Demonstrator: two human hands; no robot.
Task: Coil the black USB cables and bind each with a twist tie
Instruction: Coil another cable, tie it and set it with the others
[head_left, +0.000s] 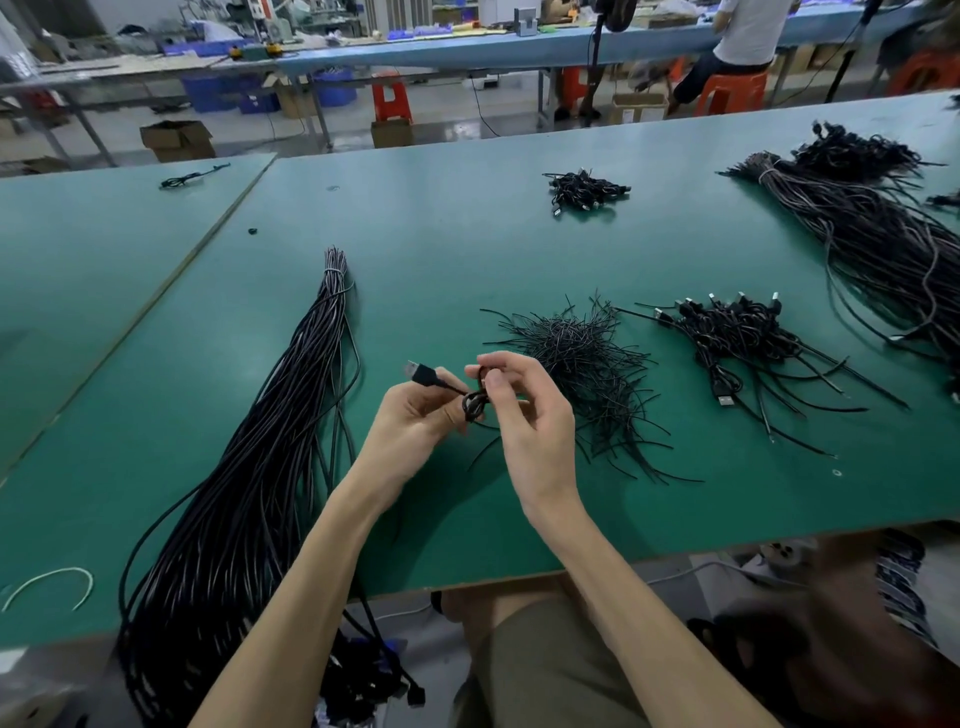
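Both hands are raised just above the green bench (467, 249). The left hand (415, 415) has its fingers closed around a small coiled cable (475, 405), whose USB plug (421, 373) sticks out to the left. The right hand (524, 415) pinches the top of the same coil. A heap of twist ties (576, 353) lies just beside the right hand, and a long bundle of uncoiled cables (270, 441) lies at the left

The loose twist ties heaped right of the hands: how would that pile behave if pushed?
The twist-tie pile would probably scatter rather than slide whole: the strands lie loose and crisscrossed. They look thin and light. Many hold bends, so likely springy wire, snagging one another.
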